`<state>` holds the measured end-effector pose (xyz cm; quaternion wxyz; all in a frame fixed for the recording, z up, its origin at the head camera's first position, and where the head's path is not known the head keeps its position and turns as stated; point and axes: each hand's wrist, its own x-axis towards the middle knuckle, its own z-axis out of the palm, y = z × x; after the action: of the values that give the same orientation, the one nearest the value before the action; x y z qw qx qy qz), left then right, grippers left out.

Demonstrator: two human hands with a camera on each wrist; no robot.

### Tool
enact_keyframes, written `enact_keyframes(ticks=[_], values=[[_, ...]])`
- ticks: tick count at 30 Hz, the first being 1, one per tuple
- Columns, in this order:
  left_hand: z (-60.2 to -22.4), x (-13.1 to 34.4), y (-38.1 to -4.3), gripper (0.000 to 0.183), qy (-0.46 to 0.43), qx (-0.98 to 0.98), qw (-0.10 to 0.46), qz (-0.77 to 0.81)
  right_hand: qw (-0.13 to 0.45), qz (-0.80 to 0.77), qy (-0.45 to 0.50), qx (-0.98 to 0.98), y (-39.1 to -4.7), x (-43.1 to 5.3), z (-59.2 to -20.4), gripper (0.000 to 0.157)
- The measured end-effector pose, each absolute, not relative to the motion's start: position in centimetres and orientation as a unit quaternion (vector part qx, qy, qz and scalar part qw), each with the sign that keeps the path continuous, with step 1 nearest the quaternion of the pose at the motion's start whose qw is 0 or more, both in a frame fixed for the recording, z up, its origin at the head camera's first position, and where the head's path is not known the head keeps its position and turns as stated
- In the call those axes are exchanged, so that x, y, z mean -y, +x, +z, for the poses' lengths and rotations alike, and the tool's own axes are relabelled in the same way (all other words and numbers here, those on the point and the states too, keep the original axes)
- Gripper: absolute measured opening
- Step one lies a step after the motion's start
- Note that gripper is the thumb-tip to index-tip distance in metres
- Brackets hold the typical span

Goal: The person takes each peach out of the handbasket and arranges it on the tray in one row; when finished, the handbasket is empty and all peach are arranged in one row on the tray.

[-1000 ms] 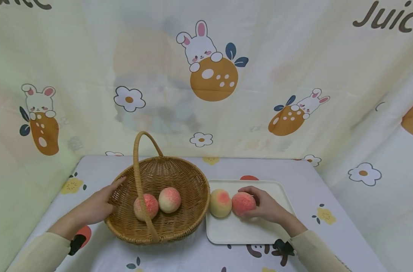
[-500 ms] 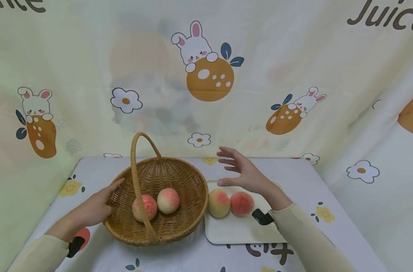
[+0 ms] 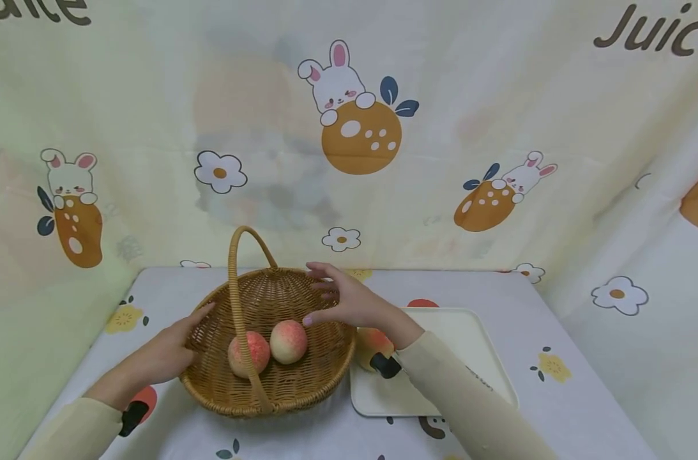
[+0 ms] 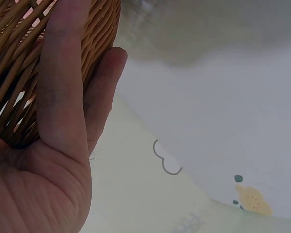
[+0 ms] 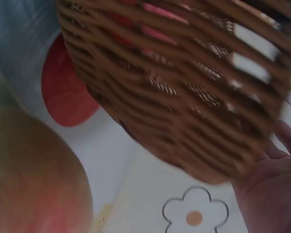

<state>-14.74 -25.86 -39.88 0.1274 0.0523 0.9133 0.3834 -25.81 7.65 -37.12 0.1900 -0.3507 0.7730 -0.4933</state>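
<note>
A wicker basket point(image 3: 314, 377) with an arched handle point(image 3: 235, 294) stands on the left half of the table. Inside it lie a pinkish peach point(image 3: 258, 352) and a paler peach point(image 3: 288, 342). My left hand point(image 3: 161, 350) rests against the basket's left side; in the left wrist view its fingers point(image 4: 63, 82) lie straight along the weave. Above the basket's right rim hovers my right hand point(image 3: 349, 300), fingers spread and holding nothing. Under that wrist a yellow-and-red peach point(image 3: 373, 340) is partly covered. The redder peach beside it is hidden by the forearm in the head view.
A white rectangular tray point(image 3: 458, 326) sits right of the basket, close to its rim, bearing the yellow-and-red peach. The patterned tablecloth point(image 3: 532, 409) surrounds both. Behind the table hangs a printed curtain point(image 3: 257, 211).
My right hand let go of the redder peach on the tray, rose, then moved left over the basket's right rim. My left hand stayed at the basket's left side.
</note>
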Motion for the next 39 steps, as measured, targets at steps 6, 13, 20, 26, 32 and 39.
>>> enact_keyframes(ticks=[6, 13, 20, 26, 32, 39], values=[[-39.6, 25.7, -14.6, 0.092, 0.066, -0.914, 0.118, 0.383, 0.184, -0.390, -0.362, -0.826, -25.3, -6.2, -37.8, 0.097], [-39.5, 25.6, -14.6, 0.092, 0.061, -0.915, 0.120, 0.380, 0.195, -0.286, -0.378, -0.859, -24.5, -4.7, -38.5, 0.103], [-39.8, 25.6, -14.6, 0.092, 0.060, -0.914, 0.120, 0.382, 0.211, -0.196, -0.390, -0.874, -23.9, -3.2, -40.0, 0.095], [-39.8, 25.6, -14.6, 0.092, 0.055, -0.916, 0.118, 0.380, 0.199, -0.138, -0.403, -0.883, -23.5, -2.5, -40.6, 0.085], [-40.0, 25.8, -14.6, 0.091, 0.052, -0.916, 0.120, 0.379, 0.187, -0.150, -0.406, -0.882, -22.9, -2.0, -40.7, 0.071], [-40.0, 25.8, -14.6, 0.091, 0.053, -0.915, 0.122, 0.380, 0.150, -0.174, -0.401, -0.887, -22.8, -3.0, -39.9, 0.071]])
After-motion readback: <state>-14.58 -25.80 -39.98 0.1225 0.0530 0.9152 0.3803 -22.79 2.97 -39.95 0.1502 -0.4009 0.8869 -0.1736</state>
